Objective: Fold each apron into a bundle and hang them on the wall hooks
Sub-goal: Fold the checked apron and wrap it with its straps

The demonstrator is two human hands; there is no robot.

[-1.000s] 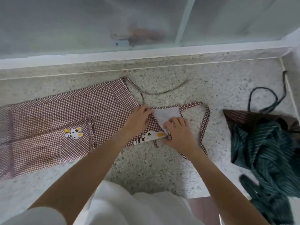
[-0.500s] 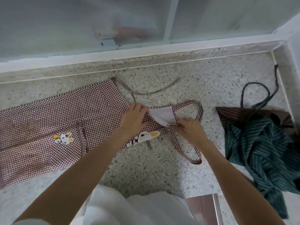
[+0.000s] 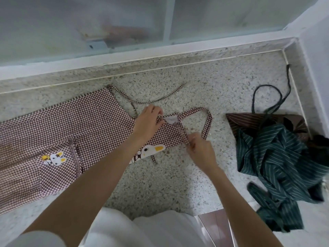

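A red-and-white checked apron [image 3: 74, 127] with rabbit prints lies folded lengthwise on the speckled stone counter [image 3: 213, 90], its bib end near the middle. My left hand [image 3: 148, 122] presses on the bib's top corner, fingers curled over the fabric edge. My right hand [image 3: 199, 148] pinches the checked neck strap [image 3: 207, 122] at the bib's lower right corner. A thin waist tie [image 3: 160, 99] trails away behind the bib. A second apron [image 3: 284, 168], dark green with white stripes, lies crumpled at the right.
A brown striped cloth [image 3: 249, 122] with a dark cord loop [image 3: 267, 97] lies under the green apron. A frosted window with a white frame [image 3: 124, 54] runs along the back. A white wall corner [image 3: 313, 68] closes the right side. The counter's front edge is near my body.
My right hand slid down and right along the neck strap, pulling it across the bib's end. The pale turned-back corner of the bib is now mostly covered. My left hand stayed on the bib.
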